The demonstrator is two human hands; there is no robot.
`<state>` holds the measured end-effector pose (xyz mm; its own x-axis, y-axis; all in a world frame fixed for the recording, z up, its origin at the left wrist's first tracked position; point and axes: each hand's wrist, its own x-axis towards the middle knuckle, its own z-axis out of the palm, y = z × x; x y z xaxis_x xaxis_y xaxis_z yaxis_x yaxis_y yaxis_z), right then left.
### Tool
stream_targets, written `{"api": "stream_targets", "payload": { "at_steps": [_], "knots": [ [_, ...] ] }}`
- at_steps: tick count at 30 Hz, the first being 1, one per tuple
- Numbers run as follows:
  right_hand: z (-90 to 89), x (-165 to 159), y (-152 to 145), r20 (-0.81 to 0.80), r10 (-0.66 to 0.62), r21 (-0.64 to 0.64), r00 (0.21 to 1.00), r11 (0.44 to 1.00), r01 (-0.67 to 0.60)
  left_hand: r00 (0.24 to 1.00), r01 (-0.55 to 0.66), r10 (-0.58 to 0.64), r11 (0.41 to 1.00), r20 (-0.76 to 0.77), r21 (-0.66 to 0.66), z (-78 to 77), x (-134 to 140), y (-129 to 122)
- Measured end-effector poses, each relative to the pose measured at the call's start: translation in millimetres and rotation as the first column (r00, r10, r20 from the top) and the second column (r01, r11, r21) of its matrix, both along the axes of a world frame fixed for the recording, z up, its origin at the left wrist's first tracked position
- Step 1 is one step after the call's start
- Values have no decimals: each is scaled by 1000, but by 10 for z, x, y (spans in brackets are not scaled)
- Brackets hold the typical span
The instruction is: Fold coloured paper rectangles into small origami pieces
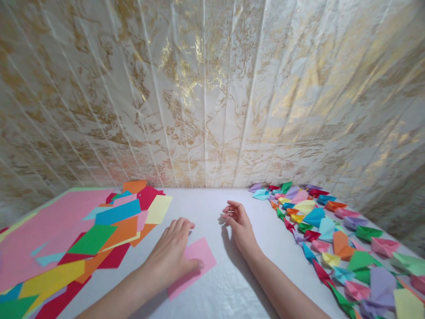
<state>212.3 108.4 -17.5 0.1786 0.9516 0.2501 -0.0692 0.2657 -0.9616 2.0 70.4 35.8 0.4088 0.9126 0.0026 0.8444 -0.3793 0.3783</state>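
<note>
A pink rectangle of paper [202,254] lies at a slant on the white table in front of me. My left hand [175,248] is over its left part, palm down and partly hiding it. The thumb is stretched across the sheet, apart from the fingers; whether it presses on the paper I cannot tell. Right of the sheet, my right hand [239,221] hovers above the table with loosely bent fingers apart and nothing in them. Its shadow falls on the tabletop beside it.
Flat coloured paper sheets [117,212] overlap on the left, beside a large pink sheet [66,221]. Along the right lie many small folded paper pieces [327,228], several shaped like boats. A white and gold curtain [206,97] hangs behind the table [202,208].
</note>
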Motion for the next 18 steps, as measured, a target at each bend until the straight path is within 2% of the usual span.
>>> {"api": "stream_targets", "payload": {
  "at_steps": [1, 3, 5, 10, 18],
  "knots": [
    [-5, 16, 20, -19, -9, -7, 1000, 1000, 9, 995, 38, -43, 998, -87, -59, 102, 74, 49],
    [-11, 24, 35, -49, -14, -15, 999, 1000, 13, 987, 79, -92, 992, -132, -101, 258, 202, 107],
    [-10, 12, 30, -69, -7, -17, 998, 1000, 6, 979, 94, -115, 987, -167, -128, 336, 284, 129],
    [-2, -16, 19, -92, 7, -15, 996, 1000, -8, 964, 121, -158, 976, -213, -180, 352, 323, 129],
    [-1, -15, 7, -72, 34, -27, 997, 999, -36, 973, 65, -96, 987, -211, -148, 357, 278, 201]
  ]
}}
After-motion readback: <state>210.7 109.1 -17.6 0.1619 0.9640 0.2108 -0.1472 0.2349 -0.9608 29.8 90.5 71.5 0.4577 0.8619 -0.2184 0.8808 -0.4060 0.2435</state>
